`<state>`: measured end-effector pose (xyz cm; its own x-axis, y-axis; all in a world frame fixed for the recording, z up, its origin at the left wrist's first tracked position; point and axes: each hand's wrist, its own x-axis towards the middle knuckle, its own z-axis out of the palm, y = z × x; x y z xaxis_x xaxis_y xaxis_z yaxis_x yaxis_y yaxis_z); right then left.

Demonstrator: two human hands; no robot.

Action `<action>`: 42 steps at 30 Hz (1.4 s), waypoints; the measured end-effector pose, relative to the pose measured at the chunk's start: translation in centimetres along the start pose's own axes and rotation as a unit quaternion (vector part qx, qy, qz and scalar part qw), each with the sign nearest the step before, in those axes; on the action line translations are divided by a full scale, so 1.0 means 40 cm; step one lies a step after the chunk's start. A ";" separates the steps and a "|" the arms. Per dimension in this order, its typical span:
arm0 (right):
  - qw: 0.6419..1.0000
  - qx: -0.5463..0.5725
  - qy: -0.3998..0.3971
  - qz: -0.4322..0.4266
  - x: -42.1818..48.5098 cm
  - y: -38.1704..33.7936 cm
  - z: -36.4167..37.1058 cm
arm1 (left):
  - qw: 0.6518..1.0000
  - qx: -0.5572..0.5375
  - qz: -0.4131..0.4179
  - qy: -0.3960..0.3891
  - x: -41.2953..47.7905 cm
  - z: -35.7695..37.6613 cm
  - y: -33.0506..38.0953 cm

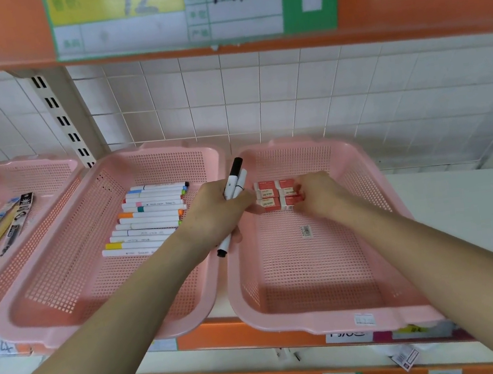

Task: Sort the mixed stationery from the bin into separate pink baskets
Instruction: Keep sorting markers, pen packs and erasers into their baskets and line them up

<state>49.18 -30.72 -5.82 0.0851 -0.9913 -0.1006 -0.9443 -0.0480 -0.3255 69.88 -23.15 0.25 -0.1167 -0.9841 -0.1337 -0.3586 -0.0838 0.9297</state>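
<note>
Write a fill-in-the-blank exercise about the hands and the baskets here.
1. The left hand grips two markers; the front one has a ___ cap.
2. The right hand curls its fingers on the red-and-white boxes in the right basket, whose colour is ___.
3. The row of colour-capped markers lies in the middle basket, nearer the ___ hand.
Missing words: black; pink; left.

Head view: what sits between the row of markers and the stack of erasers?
The left hand, gripping two markers, and the adjoining basket rims, in the head view.
</note>
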 end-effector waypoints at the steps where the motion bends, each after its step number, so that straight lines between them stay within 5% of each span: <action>1: 1.000 0.003 0.003 -0.004 -0.001 -0.003 -0.001 | 1.000 0.002 0.001 0.001 0.000 -0.001 0.000; 31: 0.998 0.013 0.057 -0.008 -0.017 -0.022 0.025 | 0.999 0.028 0.002 0.018 -0.009 0.006 -0.001; 42: 0.993 -0.080 0.080 -0.042 -0.012 -0.034 0.021 | 1.000 0.028 0.007 0.009 -0.008 0.002 0.000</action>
<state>50.69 -30.10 -6.11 0.1265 -0.9891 0.0755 -0.9756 -0.1378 -0.1707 69.84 -22.81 0.28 -0.1059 -0.9879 -0.1138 -0.4076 -0.0612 0.9111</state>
